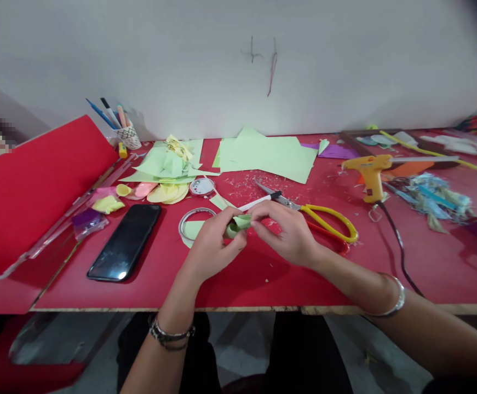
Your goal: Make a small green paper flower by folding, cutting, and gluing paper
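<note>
My left hand [216, 241] is closed round a small curled piece of green paper [238, 224] over the front middle of the red table. At the paper's right edge, the fingertips of my right hand [285, 232] pinch it. Just behind my hands lies a white pen [257, 202] with a dark tip. Scissors [328, 221] with yellow and red handles rest beyond my right hand, partly hidden by it. To the left of my left hand is a roll of tape [183, 230], with pale green paper showing inside its ring.
A black phone [125, 243] lies at left, near a red board [41, 191]. Green paper sheets [265, 156] and yellow cut-outs [170, 192] lie farther back. At right are a yellow glue gun [369, 172] with a black cord and a bundle of blue shreds [435, 197].
</note>
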`<action>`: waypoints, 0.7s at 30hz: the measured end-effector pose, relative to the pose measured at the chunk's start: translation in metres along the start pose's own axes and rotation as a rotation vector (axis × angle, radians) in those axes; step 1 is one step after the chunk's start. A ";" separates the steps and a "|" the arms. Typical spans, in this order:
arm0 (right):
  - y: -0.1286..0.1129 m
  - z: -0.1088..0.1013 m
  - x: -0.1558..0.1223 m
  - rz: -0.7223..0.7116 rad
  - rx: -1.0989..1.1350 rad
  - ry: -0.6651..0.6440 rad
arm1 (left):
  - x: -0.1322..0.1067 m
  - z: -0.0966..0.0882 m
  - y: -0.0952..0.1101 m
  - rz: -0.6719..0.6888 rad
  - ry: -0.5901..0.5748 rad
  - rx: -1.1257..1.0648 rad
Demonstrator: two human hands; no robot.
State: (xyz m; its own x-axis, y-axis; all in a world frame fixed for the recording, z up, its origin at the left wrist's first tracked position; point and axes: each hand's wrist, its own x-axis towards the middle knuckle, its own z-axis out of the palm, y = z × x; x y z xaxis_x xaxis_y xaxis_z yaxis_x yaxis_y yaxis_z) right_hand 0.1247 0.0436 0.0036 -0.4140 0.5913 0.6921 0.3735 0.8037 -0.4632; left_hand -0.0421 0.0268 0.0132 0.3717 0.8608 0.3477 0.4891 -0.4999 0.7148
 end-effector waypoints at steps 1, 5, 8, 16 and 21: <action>0.000 0.001 0.000 0.006 -0.009 0.000 | 0.000 0.001 0.000 -0.010 0.012 0.005; 0.000 0.003 -0.002 0.016 -0.078 0.021 | 0.002 0.003 0.000 -0.009 0.040 0.083; 0.002 0.001 -0.002 -0.059 -0.172 -0.001 | 0.002 0.004 -0.002 0.018 0.038 0.163; 0.002 0.003 0.000 0.135 0.085 0.036 | 0.003 0.006 -0.004 0.042 0.048 0.230; 0.002 0.003 0.000 0.094 0.097 0.091 | 0.003 0.005 -0.002 0.034 0.061 0.226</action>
State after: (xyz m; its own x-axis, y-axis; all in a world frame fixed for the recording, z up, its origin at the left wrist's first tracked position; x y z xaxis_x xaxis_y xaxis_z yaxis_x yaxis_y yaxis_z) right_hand 0.1232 0.0448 0.0010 -0.3021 0.6592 0.6886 0.3235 0.7504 -0.5764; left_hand -0.0377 0.0302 0.0095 0.3456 0.8440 0.4101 0.6441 -0.5312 0.5505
